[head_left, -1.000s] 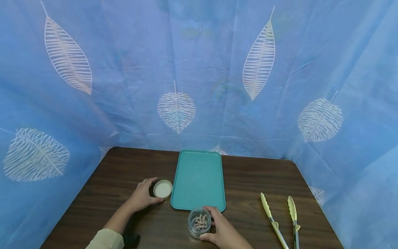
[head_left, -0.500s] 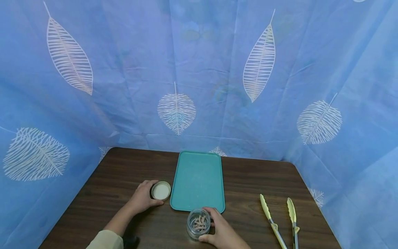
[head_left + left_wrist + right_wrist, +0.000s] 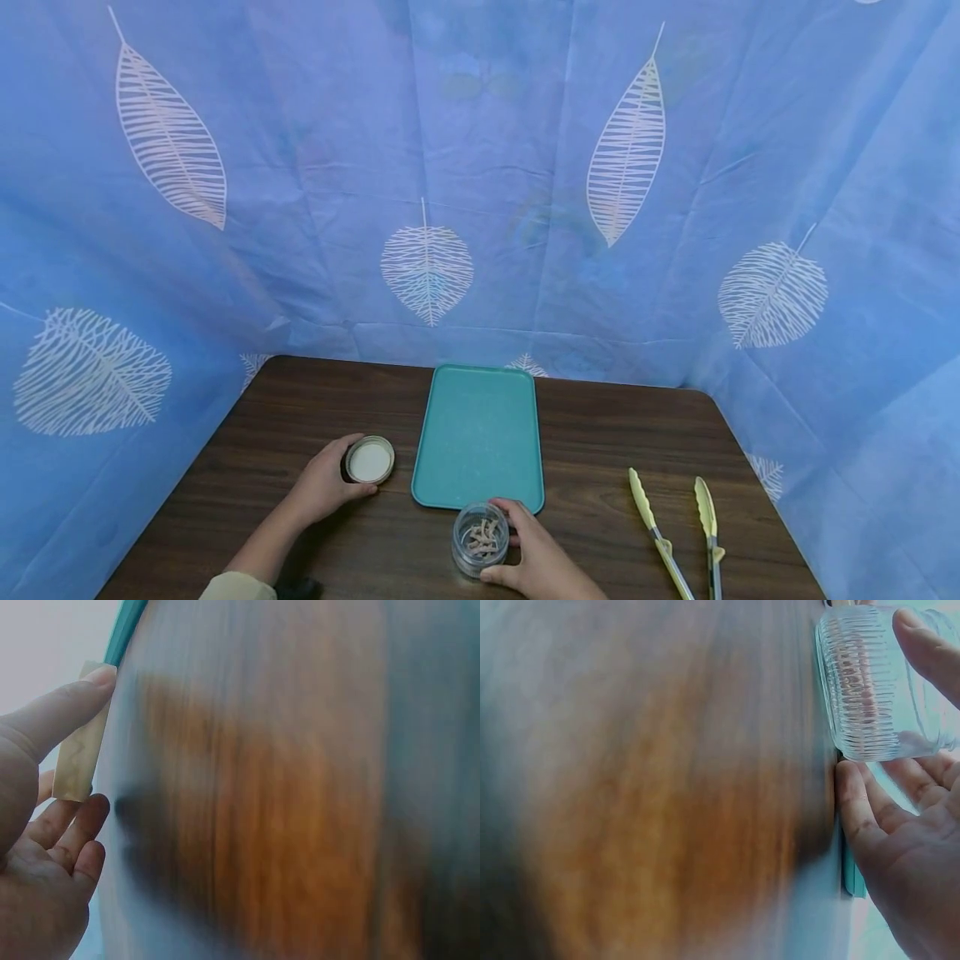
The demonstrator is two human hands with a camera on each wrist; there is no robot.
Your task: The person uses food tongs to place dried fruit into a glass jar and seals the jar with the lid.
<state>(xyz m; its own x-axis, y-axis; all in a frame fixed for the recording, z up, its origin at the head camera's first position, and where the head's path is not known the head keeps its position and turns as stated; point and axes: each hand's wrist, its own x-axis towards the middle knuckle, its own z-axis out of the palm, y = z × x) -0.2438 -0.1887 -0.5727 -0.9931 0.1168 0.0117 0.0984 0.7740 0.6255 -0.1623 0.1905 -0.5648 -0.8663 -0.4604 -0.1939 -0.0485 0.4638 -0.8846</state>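
My left hand (image 3: 324, 485) holds a round jar lid (image 3: 370, 462) by its edge, left of the teal tray. Its white inner face points up. Side-on in the left wrist view, the pale lid (image 3: 79, 757) sits between thumb and fingers, close to the table. At the tray's near edge, my right hand (image 3: 538, 554) grips a clear jar (image 3: 461, 552) from the right. Small pale brown strips (image 3: 482, 537) lie inside the uncovered jar. The right wrist view has the ribbed jar (image 3: 862, 690) standing on the table, thumb on one side and fingers on the other.
The teal tray (image 3: 480, 442) lies flat at the middle of the dark wooden table (image 3: 592, 450). On the right are spread tongs (image 3: 666, 552) with pale yellow tips. A blue leaf-patterned cloth (image 3: 517, 167) hangs behind the table and at both sides.
My left hand has carried the lid leftward, away from the tray. The right hand and the jar have stayed in place.
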